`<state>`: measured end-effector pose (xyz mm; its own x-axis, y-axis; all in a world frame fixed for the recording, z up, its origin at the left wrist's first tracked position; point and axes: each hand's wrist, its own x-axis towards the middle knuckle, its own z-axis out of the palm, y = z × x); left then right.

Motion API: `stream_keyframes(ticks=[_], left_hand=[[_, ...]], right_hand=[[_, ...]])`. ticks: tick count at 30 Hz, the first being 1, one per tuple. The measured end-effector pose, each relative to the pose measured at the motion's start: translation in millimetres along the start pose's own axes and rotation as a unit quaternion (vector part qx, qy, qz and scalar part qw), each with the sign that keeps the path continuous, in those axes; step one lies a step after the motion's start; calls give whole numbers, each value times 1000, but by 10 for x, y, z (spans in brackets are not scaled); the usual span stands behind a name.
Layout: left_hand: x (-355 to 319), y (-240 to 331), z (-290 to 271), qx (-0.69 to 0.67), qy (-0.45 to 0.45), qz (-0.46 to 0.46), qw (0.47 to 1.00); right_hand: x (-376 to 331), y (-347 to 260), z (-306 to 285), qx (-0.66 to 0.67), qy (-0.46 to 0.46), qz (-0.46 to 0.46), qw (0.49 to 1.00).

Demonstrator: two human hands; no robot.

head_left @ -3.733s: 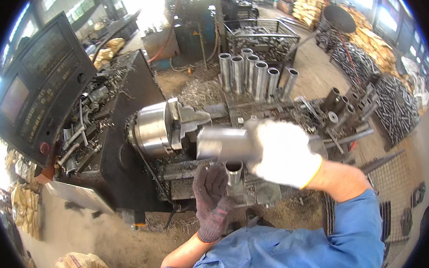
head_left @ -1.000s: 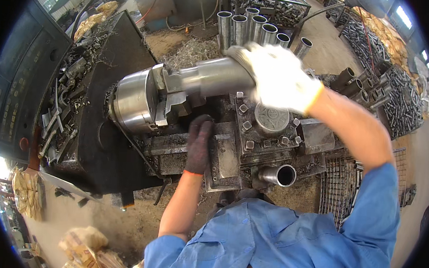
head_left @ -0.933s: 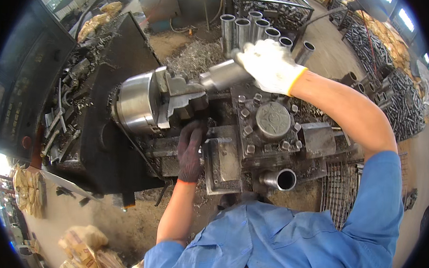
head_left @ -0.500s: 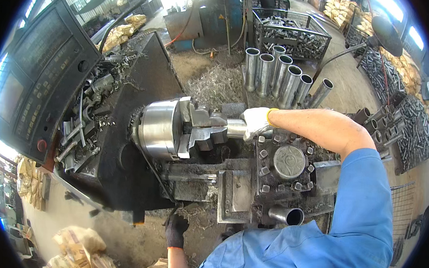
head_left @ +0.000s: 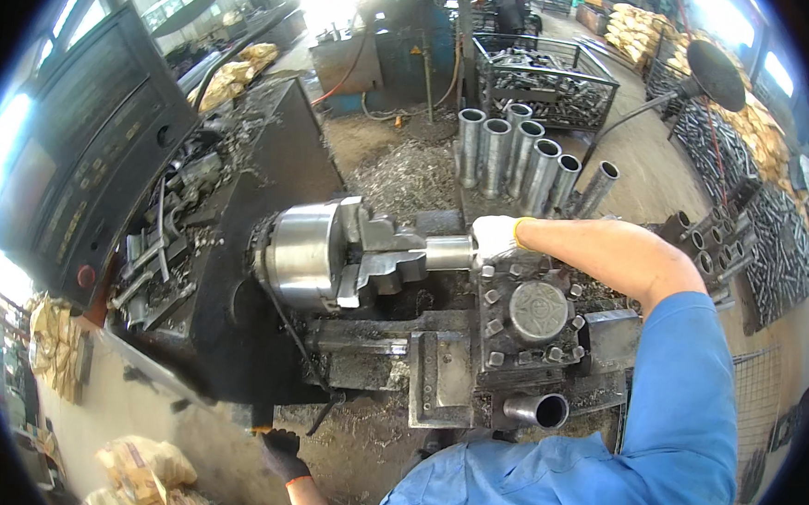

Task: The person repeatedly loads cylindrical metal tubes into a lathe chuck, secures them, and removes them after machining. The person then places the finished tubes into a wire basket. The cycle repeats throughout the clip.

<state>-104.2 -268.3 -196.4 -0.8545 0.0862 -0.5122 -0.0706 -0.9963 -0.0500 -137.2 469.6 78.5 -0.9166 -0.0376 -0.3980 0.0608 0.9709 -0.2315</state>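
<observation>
A bright steel tube (head_left: pixel 449 253) sticks out to the right from the jaws of a lathe chuck (head_left: pixel 307 248). My right hand (head_left: pixel 496 239), in a white glove with a yellow cuff, is closed at the tube's free end; its fingertips are partly hidden. Below the machine's dark front, my left hand (head_left: pixel 283 454) wears a dark glove with an orange cuff. It is close to a small orange-yellow part (head_left: pixel 262 429) at the lower edge; its fingers are too dark to read. A bent black rod (head_left: pixel 320 416) hangs to its right.
A tool turret (head_left: pixel 538 312) with square bolts sits right of the chuck. Another tube (head_left: pixel 538 409) lies near my body. Several upright tubes (head_left: pixel 495 156) stand behind the lathe, before a wire bin (head_left: pixel 547 76). A control panel (head_left: pixel 95 160) rises at left; metal scraps lie beside it.
My right hand has shifted right along the tube to its end, baring more of it. My left hand has moved left and down, away from the bent black rod.
</observation>
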Motion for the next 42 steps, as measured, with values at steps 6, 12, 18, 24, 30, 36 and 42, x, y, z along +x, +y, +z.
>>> stream_keyframes(ticks=[6,12,18,24,30,36,42], left_hand=[[-380,-302,476,425,35,116,897],[-604,-253,896,396,135,67,906],[-327,-95,621,647,54,209,731],[-655,-313,809,641,121,257,713],[-1455,-1160,2439,683,-135,682,223],[-831,-1521,4616,772,-84,630,15],[-352,-1504,5493,908,77,411,-30]], right_hand=[[233,-364,153,25,92,-23,995],[494,-674,61,64,57,-46,995],[373,-761,-163,119,-56,-14,991],[-786,-1231,-676,81,206,-11,975],[-2525,-1228,-59,262,487,45,832],[-3278,-1109,1020,331,567,127,743],[-3737,-1280,1546,284,544,231,755]])
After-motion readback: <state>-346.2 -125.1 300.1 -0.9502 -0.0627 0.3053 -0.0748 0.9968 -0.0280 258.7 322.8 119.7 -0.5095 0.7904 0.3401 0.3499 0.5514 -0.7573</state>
